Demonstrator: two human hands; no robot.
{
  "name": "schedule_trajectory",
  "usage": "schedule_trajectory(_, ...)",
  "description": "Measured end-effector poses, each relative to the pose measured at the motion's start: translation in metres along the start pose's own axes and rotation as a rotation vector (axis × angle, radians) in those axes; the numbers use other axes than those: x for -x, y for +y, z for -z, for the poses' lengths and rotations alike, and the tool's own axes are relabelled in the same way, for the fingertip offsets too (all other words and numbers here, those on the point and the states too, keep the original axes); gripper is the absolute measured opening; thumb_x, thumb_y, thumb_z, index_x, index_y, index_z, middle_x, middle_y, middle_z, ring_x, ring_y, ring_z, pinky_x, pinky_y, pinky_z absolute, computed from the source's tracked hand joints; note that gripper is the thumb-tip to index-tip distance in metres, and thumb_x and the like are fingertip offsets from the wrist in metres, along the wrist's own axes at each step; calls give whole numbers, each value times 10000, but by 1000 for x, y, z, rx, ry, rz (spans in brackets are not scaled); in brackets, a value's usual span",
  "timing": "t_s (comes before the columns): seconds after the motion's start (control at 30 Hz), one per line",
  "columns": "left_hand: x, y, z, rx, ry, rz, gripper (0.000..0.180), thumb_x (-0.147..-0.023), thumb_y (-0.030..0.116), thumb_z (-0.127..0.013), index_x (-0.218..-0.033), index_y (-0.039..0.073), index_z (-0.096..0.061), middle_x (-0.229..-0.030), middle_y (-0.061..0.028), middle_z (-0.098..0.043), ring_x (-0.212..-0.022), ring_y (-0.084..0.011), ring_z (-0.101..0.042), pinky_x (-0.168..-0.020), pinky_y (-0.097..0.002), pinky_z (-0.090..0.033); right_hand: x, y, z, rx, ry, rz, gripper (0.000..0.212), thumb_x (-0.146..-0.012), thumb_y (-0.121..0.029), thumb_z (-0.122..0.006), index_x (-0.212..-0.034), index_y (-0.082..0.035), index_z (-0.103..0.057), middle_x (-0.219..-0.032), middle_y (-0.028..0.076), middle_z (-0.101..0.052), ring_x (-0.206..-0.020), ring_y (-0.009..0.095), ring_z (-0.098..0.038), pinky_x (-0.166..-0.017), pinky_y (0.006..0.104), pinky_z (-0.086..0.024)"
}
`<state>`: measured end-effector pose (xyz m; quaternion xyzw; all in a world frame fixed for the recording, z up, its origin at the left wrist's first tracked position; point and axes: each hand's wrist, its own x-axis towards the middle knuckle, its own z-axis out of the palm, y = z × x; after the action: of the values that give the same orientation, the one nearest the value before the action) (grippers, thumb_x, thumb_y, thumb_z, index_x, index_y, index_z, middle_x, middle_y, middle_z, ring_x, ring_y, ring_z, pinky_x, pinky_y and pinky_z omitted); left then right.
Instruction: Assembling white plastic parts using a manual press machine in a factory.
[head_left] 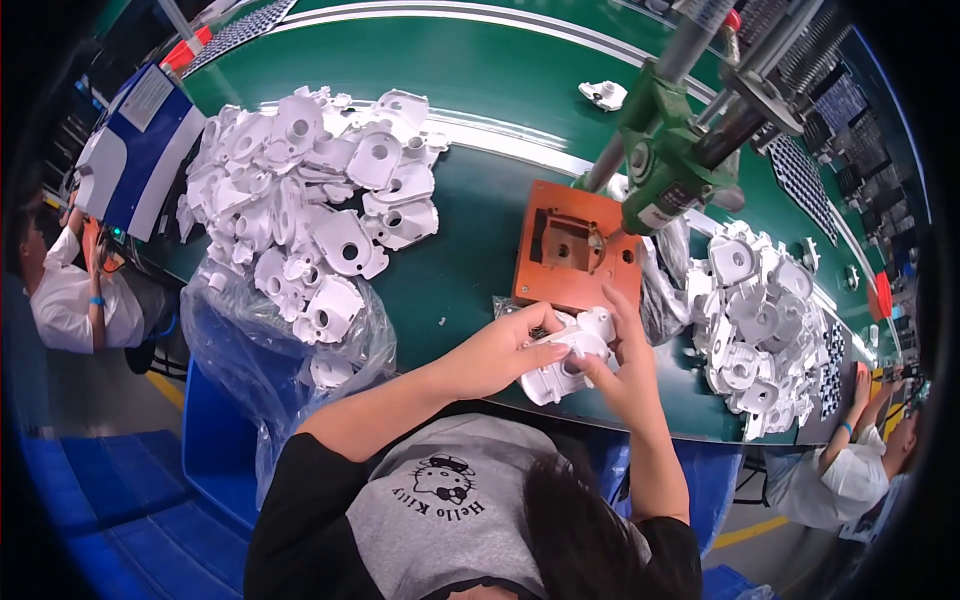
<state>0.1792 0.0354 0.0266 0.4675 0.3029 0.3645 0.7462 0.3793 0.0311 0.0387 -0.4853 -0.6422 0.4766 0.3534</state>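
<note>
Just in front of the orange fixture block (597,290), both my hands hold a white moulded plastic housing (545,384). My left hand (515,345) is closed on its left and upper side, thumb across the top. On the other side my right hand (625,370) grips it, with the thumb pressed on the part and the index finger raised toward the block. The fingers hide some of the housing, and I cannot tell whether it is one piece or two fitted together. A dark recess shows in the block, under a green press head (660,165).
A big heap of white housings (300,180) lies left, partly on a clear plastic bag (290,330) over a blue bin (215,430). Another heap (750,320) lies right. Beyond runs a green conveyor (480,75) carrying a white part (603,96). People work at both sides.
</note>
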Motion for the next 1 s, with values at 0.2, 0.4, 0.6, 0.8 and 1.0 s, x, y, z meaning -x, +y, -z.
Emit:
schedule_trajectory(0.2, -12, 32, 18, -1189, 235, -658, 308, -788, 108, -694, -1073, 41, -599, -991, -135, -647, -993, -335, -620, -862, -400, -496, -30, 22, 52, 47, 42, 70, 446, -806, -184, -686, -1189, 7, -562, -980, 63, -652, -858, 146, -602, -749, 273, -464)
schedule_trajectory(0.4, -79, 15, 42, -1654, 173, -856, 243, -779, 99, -593, -1022, 95, -584, -1077, -243, -599, -1102, -389, -559, -964, -457, -436, -92, 91, 120, 755, 284, 27, 190, -806, -83, -605, -967, 6, -652, -884, 183, -672, -788, 292, -651, -697, 346, -492)
schedule_trajectory(0.6, -96, 1, 42, -1655, 153, -873, 190, -838, 159, -587, -1011, 82, -572, -1150, -284, -568, -1163, -406, -521, -1023, -483, -384, -119, 101, 120, 960, 92, 7, 179, -772, -151, -564, -883, -56, -668, -884, 178, -663, -820, 379, -627, -712, 409, -504)
schedule_trajectory(0.8, -102, -9, 56, -1559, 71, -735, 243, -844, 231, -618, -1015, 63, -578, -1212, -314, -524, -1214, -426, -470, -1047, -501, -345, -128, 99, 113, 1127, 178, -188, 227, -741, -205, -551, -882, -96, -692, -867, 169, -667, -836, 375, -633, -735, 432, -517)
schedule_trajectory(1.0, -85, -10, 42, -1581, 93, -678, 427, -827, 365, -636, -1108, 50, -566, -1298, -342, -437, -1290, -437, -372, -1088, -510, -272, -127, 106, 124, 932, 267, -105, 233, -702, -125, -553, -891, -60, -674, -870, 207, -657, -832, 387, -635, -739, 450, -514)
